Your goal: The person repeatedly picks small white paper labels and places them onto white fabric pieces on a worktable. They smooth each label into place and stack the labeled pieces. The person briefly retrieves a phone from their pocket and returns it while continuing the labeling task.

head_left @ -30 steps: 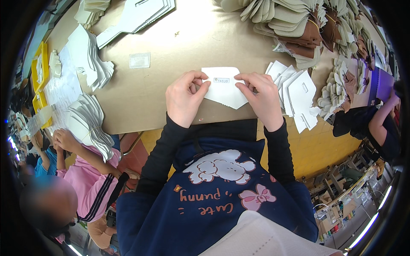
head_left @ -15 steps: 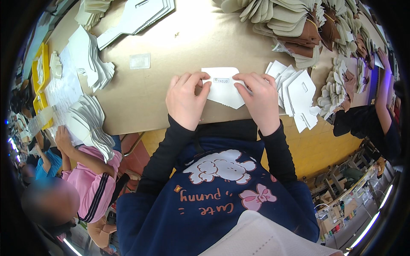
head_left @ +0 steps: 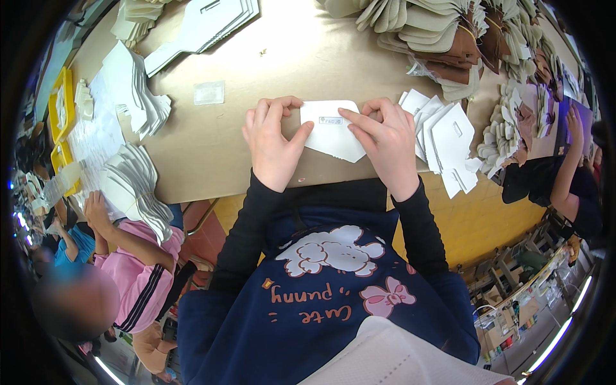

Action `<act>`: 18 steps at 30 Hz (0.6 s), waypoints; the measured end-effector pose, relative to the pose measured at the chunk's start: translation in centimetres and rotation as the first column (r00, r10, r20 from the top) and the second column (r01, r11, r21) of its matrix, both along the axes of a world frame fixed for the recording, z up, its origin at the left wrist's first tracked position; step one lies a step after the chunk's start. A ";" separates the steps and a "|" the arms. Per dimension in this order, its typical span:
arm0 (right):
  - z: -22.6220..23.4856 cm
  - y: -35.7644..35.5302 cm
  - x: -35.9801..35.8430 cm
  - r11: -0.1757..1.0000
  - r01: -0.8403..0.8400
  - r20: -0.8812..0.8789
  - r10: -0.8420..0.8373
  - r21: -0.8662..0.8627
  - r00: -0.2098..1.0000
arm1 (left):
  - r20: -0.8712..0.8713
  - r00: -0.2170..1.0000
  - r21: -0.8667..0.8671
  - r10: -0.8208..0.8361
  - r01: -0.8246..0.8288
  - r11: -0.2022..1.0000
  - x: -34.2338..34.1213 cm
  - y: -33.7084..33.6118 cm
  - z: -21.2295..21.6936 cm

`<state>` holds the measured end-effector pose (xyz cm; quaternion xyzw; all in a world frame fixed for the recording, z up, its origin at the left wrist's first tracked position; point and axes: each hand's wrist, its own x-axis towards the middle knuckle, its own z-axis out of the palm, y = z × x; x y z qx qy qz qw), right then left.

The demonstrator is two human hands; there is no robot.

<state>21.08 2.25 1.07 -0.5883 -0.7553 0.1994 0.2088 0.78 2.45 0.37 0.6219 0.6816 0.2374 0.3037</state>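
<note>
A white flat cut piece [head_left: 333, 142] with a pointed near edge lies on the table in front of me. Across its upper part sits a small rectangular printed label [head_left: 331, 120]. My left hand [head_left: 274, 142] is open at the piece's left edge, index finger and thumb spread apart, the thumb touching the edge. On the right, my right hand [head_left: 387, 142] presses its index fingertip on the label's right end, while the thumb rests on the piece just below. Beside that hand lies a fanned stack of white cut pieces [head_left: 449, 138], some with a rectangular slot.
White stacks [head_left: 135, 90] and a tied bundle [head_left: 138, 183] lie left, near yellow trays [head_left: 61, 102]. A small clear plastic piece [head_left: 209, 93] lies on the table [head_left: 282, 70]. Beige and brown bundles [head_left: 443, 38] fill the far right. Co-workers are at both sides.
My left hand has loosened from the piece and shifted slightly left, its fingers opening. My right index finger has moved left onto the label's end. The piece has barely moved.
</note>
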 end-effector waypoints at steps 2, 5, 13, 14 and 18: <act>-0.1 0.1 -0.1 1.000 -0.011 0.015 0.011 0.013 1.000 | 0.011 1.000 -0.030 0.019 -0.018 0.999 0.0 0.0 0.0; 0.0 0.1 -0.1 1.000 -0.005 0.015 0.005 0.008 1.000 | -0.002 0.999 -0.030 0.033 -0.033 0.999 0.0 -0.1 0.1; 0.0 0.2 -0.1 1.000 -0.002 0.016 0.002 -0.013 1.000 | -0.043 0.996 -0.007 0.076 -0.076 0.997 0.0 0.3 0.1; 0.0 0.2 -0.1 1.000 -0.003 0.011 0.004 -0.014 1.000 | -0.046 0.997 -0.015 0.065 -0.065 0.998 -0.1 0.4 0.2; 0.0 0.3 -0.1 1.000 -0.011 0.021 0.012 -0.025 1.000 | -0.016 0.999 -0.089 0.042 -0.043 0.995 -0.6 1.0 0.2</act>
